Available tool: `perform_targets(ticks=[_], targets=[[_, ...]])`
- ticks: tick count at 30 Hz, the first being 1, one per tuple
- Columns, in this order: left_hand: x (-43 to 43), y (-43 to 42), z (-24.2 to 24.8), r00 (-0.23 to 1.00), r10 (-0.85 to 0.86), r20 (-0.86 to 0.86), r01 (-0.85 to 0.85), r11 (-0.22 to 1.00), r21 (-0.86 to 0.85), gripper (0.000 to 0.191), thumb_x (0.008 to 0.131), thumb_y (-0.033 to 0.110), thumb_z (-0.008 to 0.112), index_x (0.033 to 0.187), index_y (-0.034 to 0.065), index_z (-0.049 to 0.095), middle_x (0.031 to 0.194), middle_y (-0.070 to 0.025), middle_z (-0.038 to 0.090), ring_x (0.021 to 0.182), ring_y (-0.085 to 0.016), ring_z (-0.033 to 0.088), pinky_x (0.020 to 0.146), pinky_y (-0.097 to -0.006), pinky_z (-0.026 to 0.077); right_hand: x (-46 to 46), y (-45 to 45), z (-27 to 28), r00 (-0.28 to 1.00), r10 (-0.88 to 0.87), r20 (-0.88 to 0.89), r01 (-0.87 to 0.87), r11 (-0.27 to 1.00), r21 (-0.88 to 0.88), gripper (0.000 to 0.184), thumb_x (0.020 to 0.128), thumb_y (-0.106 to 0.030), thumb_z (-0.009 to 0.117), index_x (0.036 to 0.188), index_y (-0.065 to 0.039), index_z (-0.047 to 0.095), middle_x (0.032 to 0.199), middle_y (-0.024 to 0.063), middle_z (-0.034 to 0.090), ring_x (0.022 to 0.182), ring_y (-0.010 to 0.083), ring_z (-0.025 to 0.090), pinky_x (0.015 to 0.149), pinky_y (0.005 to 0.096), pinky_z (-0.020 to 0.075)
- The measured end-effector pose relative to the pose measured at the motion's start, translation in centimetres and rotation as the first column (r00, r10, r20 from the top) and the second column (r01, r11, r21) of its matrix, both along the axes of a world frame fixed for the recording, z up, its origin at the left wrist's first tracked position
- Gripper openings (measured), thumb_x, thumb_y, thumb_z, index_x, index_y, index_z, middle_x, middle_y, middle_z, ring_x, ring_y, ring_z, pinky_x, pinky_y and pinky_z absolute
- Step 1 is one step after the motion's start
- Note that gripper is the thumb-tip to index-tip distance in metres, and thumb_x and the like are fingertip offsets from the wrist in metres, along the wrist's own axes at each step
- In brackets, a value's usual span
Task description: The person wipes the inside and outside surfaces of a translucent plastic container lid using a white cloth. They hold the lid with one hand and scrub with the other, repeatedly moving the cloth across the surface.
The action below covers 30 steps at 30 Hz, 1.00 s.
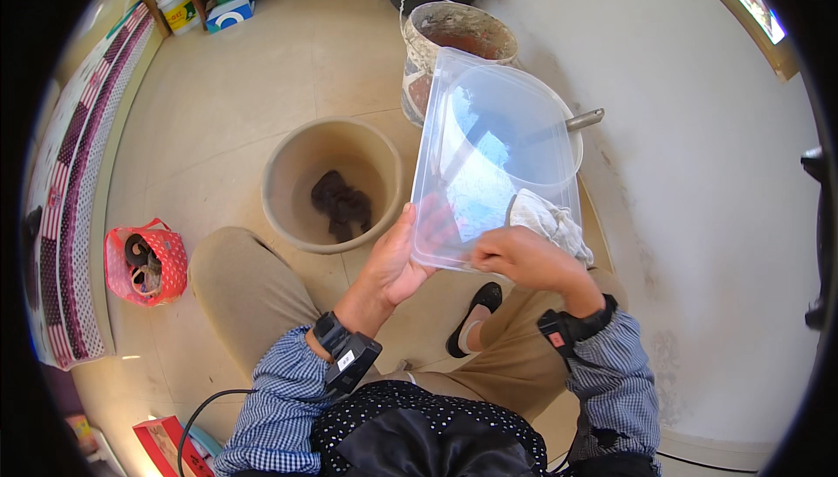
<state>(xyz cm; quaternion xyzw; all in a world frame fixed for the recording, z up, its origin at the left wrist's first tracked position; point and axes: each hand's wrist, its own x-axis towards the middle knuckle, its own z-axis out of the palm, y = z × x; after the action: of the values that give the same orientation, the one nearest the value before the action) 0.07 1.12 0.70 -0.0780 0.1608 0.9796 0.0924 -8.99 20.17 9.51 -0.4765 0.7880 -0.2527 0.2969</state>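
My left hand [402,258] grips the lower left corner of a clear plastic lid or shallow container [429,150], which is held tilted before me. At its lower edge is my right hand [524,258], slightly blurred, with the fingers curled. A whitish cloth [553,222] lies against the plastic just beyond the right hand; whether that hand grips the cloth is hard to tell. Behind the clear plastic shows a round white vessel [576,156] with a metal handle [584,119] sticking out. To the left, a beige basin [278,215] holds water and a dark cloth [340,202].
A stained bucket [416,71] stands beyond the plastic, beside the white wall [687,150]. On the tiled floor at left is a red patterned bag [170,261] with items inside. A blue box [229,15] and a white tub [177,9] stand far left.
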Motion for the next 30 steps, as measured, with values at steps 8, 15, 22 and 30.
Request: perform_targets(ticks=[8, 15, 22, 30], targets=[[0.3, -0.6, -0.2, 0.998, -0.056, 0.040, 0.062, 0.985, -0.162, 0.057, 0.104, 0.046, 0.035, 0.150, 0.0114, 0.030, 0.148, -0.0096, 0.043, 0.135, -0.025, 0.043, 0.106, -0.0454, 0.041, 1.7, -6.4, -2.6, 1.000, -0.028, -0.008, 0.025, 0.978, -0.208, 0.012, 0.087, -0.013, 0.059, 0.089, -0.001, 0.062, 0.085, 0.0154, 0.062, 0.079, 0.0344, 0.059, 0.070, 0.0395, 0.0471], [0.1, 0.1, -0.7, 1.000, -0.024, -0.012, 0.025, 0.999, 0.048, 0.056, 0.102, 0.041, 0.047, 0.145, 0.0077, 0.034, 0.146, -0.0138, 0.041, 0.136, -0.033, 0.040, 0.108, -0.0592, 0.036, -0.5, 2.3, 0.6, 0.990, 0.013, -0.139, 0.009, 0.988, 0.153, 0.012, 0.086, -0.014, 0.060, 0.090, -0.004, 0.065, 0.087, 0.0117, 0.064, 0.081, 0.0325, 0.061, 0.072, 0.0395, 0.0482], [0.0, -0.1, -0.2, 0.999, -0.022, -0.032, 0.024, 0.998, 0.066, 0.054, 0.102, 0.042, 0.043, 0.144, 0.0087, 0.034, 0.146, -0.0135, 0.042, 0.137, -0.033, 0.039, 0.107, -0.0658, 0.034, -0.8, 6.8, 1.4, 0.964, -0.032, -0.265, 0.121, 0.938, 0.324, 0.016, 0.085, -0.017, 0.058, 0.081, -0.003, 0.063, 0.079, 0.0141, 0.063, 0.080, 0.0342, 0.062, 0.070, 0.0420, 0.0473], [0.1, 0.0, -0.7, 1.000, -0.028, 0.001, 0.028, 1.000, 0.012, 0.055, 0.104, 0.044, 0.038, 0.147, 0.0120, 0.032, 0.147, -0.0115, 0.043, 0.136, -0.031, 0.041, 0.107, -0.0580, 0.038, 0.6, -1.0, -1.2, 0.963, 0.026, -0.268, -0.029, 1.000, -0.009, 0.011, 0.086, -0.014, 0.059, 0.083, -0.003, 0.061, 0.082, 0.0135, 0.062, 0.079, 0.0351, 0.061, 0.068, 0.0434, 0.0469]])
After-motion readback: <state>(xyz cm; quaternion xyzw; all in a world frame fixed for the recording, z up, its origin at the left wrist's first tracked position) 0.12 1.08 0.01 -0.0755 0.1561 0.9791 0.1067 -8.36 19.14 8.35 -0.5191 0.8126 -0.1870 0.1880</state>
